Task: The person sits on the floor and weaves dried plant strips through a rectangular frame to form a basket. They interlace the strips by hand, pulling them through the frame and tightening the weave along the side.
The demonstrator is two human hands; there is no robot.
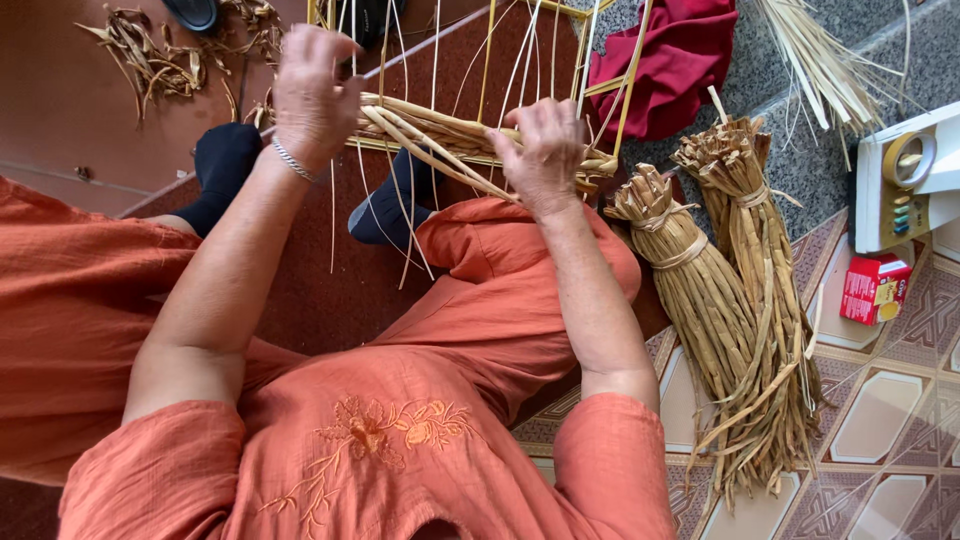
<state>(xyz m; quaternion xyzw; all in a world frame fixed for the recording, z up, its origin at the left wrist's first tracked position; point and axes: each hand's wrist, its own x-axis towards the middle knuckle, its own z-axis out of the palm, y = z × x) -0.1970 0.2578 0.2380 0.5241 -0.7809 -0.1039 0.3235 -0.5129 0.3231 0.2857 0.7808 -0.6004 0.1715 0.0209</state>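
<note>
Gripping the woven straw band (440,135), the right hand (545,150) is clenching it. The left hand (312,95) is grasping thin strands (400,60) on the frame (487,60).

You get soft, even daylight here, bright without being harsh. The tiled floor (890,420) at lower right is the palest area and shows a mild sheen but no blown-out glare. Shadows are faint and short, pooling under the tied straw bundles (730,300) and between your knees. The orange clothing (400,420) close to the lens stays reasonably sharp, embroidery readable. Your left hand (315,95) is slightly smeared by motion. The wide lens stretches your forearms and bends straight lines towards the edges.
</note>
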